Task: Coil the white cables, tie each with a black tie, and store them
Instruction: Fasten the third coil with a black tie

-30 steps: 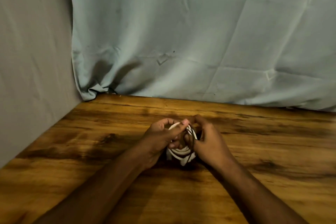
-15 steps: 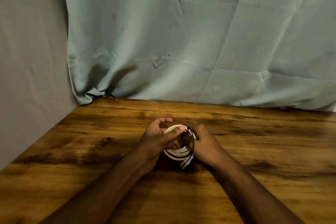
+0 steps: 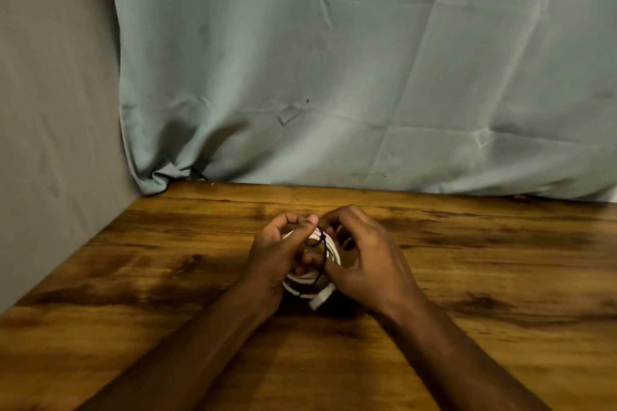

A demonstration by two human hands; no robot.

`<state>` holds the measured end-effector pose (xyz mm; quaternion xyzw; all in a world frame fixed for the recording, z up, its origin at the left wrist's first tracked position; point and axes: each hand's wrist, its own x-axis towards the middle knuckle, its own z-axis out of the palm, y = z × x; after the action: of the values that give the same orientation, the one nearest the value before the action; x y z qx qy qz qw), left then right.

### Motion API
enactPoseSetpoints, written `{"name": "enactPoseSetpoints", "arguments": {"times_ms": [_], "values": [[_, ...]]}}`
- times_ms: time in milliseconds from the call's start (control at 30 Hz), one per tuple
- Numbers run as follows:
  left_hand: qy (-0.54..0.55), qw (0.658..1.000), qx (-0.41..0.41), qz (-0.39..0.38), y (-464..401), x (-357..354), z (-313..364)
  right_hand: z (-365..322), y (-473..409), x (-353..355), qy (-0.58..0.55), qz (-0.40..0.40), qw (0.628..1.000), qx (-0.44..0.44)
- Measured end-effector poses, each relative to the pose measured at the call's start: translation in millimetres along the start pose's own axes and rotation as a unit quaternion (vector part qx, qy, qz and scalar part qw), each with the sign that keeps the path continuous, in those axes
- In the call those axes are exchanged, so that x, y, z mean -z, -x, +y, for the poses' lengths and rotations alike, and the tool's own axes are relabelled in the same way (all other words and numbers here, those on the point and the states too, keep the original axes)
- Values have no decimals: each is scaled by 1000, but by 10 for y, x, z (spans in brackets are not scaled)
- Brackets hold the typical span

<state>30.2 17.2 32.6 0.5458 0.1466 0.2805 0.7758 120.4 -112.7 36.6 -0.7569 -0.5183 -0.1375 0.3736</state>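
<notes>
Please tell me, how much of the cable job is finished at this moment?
Done: one white cable is coiled. In hand: the left hand and the right hand hold the coil above the wooden table, with a black tie around it, apparently being fastened. Left: finishing the tie and storing it; no storage place or other cables are visible.

Our single head-worn view: looks forward and down across wooden table [image 3: 500, 277], close over both forearms. Fingers [image 3: 293, 220] sit lower centre; beyond fingers, pale curtain [image 3: 334, 77] fills upper frame; grey wall [image 3: 50, 110] left of fingers.
</notes>
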Motion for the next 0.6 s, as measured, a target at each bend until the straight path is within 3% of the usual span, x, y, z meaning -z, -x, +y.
{"name": "enactPoseSetpoints", "arguments": {"times_ms": [100, 233, 367, 600], "values": [[-56, 997, -52, 13, -2, 13, -36, -25, -19, 20, 33, 84, 993, 71], [-165, 982, -90, -28, 50, -9, -79, 21, -48, 148, 29, 190, 977, 94], [-206, 969, -84, -105, 97, -92, -85, 211, -53, 325, 79, 216, 967, 106], [-199, 968, -7, -153, 162, -219, -79, 362, -54, 418, 115, 217, 964, 102]]}}
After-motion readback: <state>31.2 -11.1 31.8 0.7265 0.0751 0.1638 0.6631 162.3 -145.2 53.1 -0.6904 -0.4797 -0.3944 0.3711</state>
